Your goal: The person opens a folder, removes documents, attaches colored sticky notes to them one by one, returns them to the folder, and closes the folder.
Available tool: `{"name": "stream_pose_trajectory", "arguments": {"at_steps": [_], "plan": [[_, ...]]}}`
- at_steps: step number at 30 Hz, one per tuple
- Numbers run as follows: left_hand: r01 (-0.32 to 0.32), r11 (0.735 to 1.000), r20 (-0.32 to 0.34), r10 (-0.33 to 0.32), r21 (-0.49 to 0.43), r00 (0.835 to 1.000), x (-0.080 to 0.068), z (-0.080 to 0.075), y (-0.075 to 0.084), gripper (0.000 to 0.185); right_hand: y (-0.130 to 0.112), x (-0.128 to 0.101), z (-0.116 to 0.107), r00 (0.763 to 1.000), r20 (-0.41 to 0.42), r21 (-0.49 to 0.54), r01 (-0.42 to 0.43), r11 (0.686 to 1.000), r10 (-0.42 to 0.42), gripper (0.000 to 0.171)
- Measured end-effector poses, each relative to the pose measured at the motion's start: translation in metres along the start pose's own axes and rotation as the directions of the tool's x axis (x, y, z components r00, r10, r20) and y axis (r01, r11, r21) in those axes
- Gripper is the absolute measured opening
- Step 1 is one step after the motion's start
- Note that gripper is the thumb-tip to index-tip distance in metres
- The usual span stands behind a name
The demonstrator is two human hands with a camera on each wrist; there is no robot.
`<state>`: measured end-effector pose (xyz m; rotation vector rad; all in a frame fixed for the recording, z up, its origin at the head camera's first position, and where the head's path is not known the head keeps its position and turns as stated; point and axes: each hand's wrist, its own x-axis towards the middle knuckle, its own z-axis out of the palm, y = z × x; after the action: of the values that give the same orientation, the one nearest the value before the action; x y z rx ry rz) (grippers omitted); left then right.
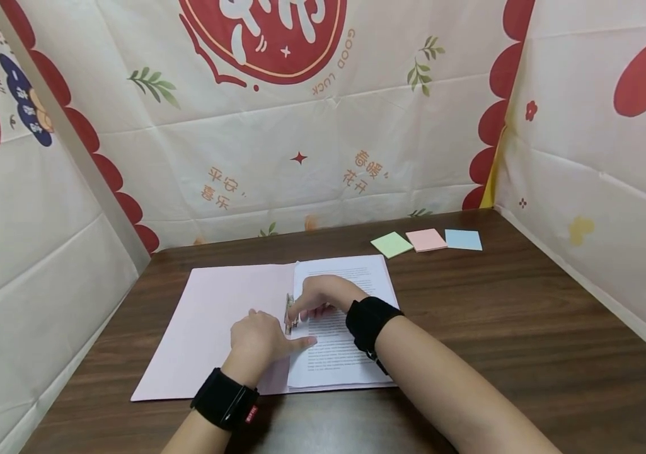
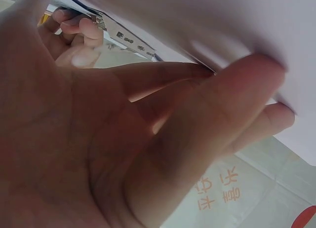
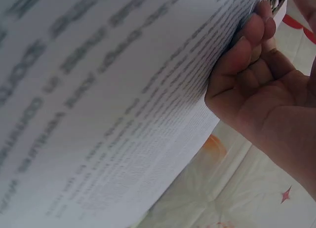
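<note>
Two hands are at the open pale pink folder (image 1: 203, 334) on the brown table (image 1: 470, 315) in the head view. The left hand (image 1: 260, 337) rests on its left cover, thumb stretched over the printed sheets (image 1: 334, 366), grasping nothing. The right hand (image 1: 323, 295) is at the metal clip (image 1: 288, 302) along the fold; I cannot tell whether it pinches it. The left wrist view shows extended left fingers against the cover. In the right wrist view, bent right fingers lie against the sheets.
</note>
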<state>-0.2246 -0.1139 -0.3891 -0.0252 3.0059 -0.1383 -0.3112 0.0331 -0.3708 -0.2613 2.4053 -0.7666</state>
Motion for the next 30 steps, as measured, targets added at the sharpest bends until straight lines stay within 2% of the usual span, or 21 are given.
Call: {"name": "stream_pose_trajectory", "arguments": {"at_steps": [6,13,24,30], "plan": [[-0.006,1.0,0.006,0.006,0.01,1.0,0.001,0.0,-0.001,0.116,0.006,0.002,-0.003,0.999,0.029,0.033,0.024,0.999,-0.025,0.041],[-0.013,1.0,-0.001,0.013,0.01,1.0,0.0,-0.001,-0.002,0.116,0.007,0.002,-0.002,0.999,0.018,0.044,0.04,0.998,-0.041,0.041],[-0.009,1.0,-0.01,0.009,0.013,1.0,0.0,-0.002,-0.002,0.117,0.012,0.0,-0.006,0.992,0.038,0.113,0.117,0.987,-0.122,0.048],[-0.011,1.0,-0.015,0.012,0.008,1.0,-0.001,-0.002,-0.003,0.117,0.014,0.003,-0.006,0.993,0.034,0.164,0.109,0.98,-0.116,0.057]]}}
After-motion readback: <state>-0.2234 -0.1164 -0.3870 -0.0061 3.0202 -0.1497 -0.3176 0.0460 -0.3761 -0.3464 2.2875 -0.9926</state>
